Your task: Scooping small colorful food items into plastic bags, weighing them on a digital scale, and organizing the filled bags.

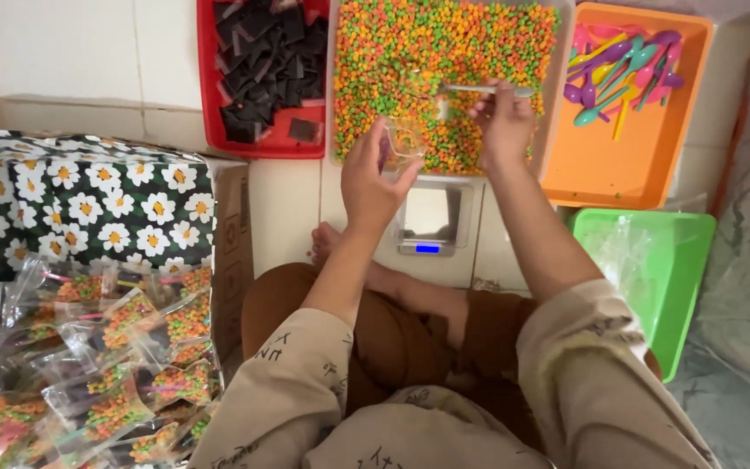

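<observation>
My left hand (373,178) holds a small clear plastic bag (405,139) open over the near edge of a clear tray (563,52) filled with tiny orange, green and yellow candy pieces. My right hand (503,122) grips a metal spoon (470,89) whose bowl hangs just above the bag's mouth. A small silver digital scale (431,217) with a lit blue display sits on the floor below both hands.
A red tray (207,95) of dark wrappers stands at the left, an orange tray (627,165) with coloured plastic spoons at the right. A green tray (683,295) holds clear bags. A flower-patterned box (88,200) and several filled candy bags (115,365) lie at my left.
</observation>
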